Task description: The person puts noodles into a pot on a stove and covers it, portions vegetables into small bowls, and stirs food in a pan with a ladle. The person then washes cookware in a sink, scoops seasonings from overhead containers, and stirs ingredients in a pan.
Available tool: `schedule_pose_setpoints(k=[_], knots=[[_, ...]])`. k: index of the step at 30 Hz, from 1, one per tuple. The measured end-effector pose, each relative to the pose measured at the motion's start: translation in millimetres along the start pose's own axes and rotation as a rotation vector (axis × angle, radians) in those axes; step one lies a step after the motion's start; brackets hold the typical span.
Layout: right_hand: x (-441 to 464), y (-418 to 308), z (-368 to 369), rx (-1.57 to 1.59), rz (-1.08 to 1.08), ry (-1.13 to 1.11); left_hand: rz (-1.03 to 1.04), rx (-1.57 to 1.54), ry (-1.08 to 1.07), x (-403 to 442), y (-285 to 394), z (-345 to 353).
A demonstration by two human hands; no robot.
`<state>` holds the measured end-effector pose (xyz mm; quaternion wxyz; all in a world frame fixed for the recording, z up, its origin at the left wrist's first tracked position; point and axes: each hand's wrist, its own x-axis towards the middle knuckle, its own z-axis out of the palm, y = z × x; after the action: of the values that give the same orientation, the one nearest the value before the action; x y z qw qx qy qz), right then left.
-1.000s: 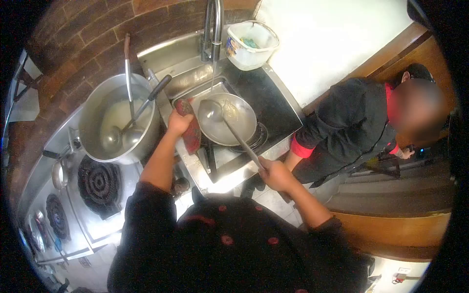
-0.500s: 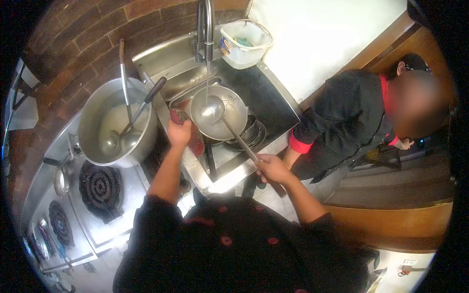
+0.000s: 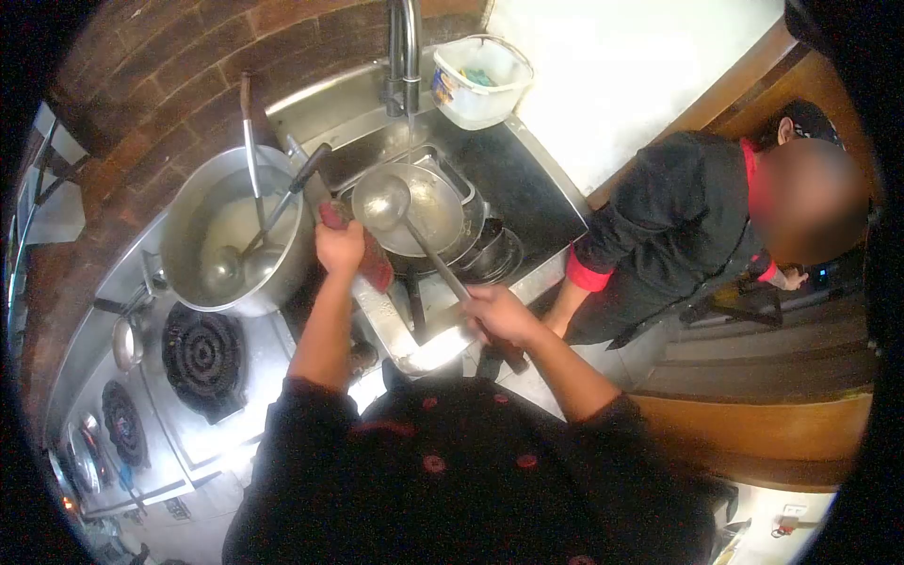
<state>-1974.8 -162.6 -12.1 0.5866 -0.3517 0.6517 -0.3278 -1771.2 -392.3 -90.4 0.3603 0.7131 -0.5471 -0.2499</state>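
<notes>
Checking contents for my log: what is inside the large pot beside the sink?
Inside the large pot are two long-handled ladles and a pale substance, perhaps liquid. What lies directly beneath the ladles' bowls is covered and cannot be seen.

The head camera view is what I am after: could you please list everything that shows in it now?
Pan: one, silver, in the sink area under the faucet
Held ladle: one, silver, bowl over the pan
Red cloth: one, red, beside the pan
Sink: one, silver and dark, centre
Faucet: one, silver, behind the pan
Tub: one, white, right of the faucet
Large pot: one, silver, left of the sink
Pot utensils: two, silver with brown and black handles, in the large pot
Burners: two clear, black, lower left
Co-worker: one, black with red trim, right
Left hand: one, bare, on the red cloth
Right hand: one, bare, on the ladle's handle
</notes>
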Motion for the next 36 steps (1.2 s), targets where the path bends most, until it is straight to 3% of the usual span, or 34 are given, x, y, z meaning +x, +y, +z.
schedule_pose_setpoints(k=[1, 4, 8, 11, 15, 20, 22, 25, 32, 36], knots=[[-14.0, -1.7, -2.4, -0.001, -0.007, -0.040, 0.028, -0.003, 0.016, 2.3, 1.3, -1.4], [-51.4, -3.1, -25.0, -0.424, 0.028, 0.047, 0.071, -0.009, 0.054, 5.9, 5.2, -6.4], [-17.8, 33.9, -48.0, -0.873, -0.236, 0.224, 0.214, 0.028, 0.071, 1.2, 32.0, -22.7], [24.0, 39.8, -33.9, -1.044, -0.101, 0.321, 0.336, 0.095, 0.038, -5.4, 56.8, -30.7], [6.2, 43.3, -18.4, -1.137, -0.162, 0.342, 0.491, 0.145, 0.115, -4.5, 77.6, -36.0], [14.0, 34.9, -50.7, -1.326, -0.270, 0.339, 0.501, 0.342, -0.110, 5.3, 111.0, -54.6], [16.8, 34.3, -61.1, -1.282, -0.338, 0.354, 0.509, 0.325, -0.088, 13.7, 112.1, -57.4], [-7.0, 32.6, -61.1, -1.215, -0.146, 0.183, 0.457, 0.323, -0.133, 23.4, 117.4, -62.1], [4.7, 24.3, -74.2, -1.178, -0.116, 0.312, 0.483, 0.395, -0.275, 33.4, 120.3, -58.3], [-26.6, 18.2, -78.1, -1.178, -0.129, 0.190, 0.431, 0.344, -0.219, 34.2, 116.2, -57.7]])
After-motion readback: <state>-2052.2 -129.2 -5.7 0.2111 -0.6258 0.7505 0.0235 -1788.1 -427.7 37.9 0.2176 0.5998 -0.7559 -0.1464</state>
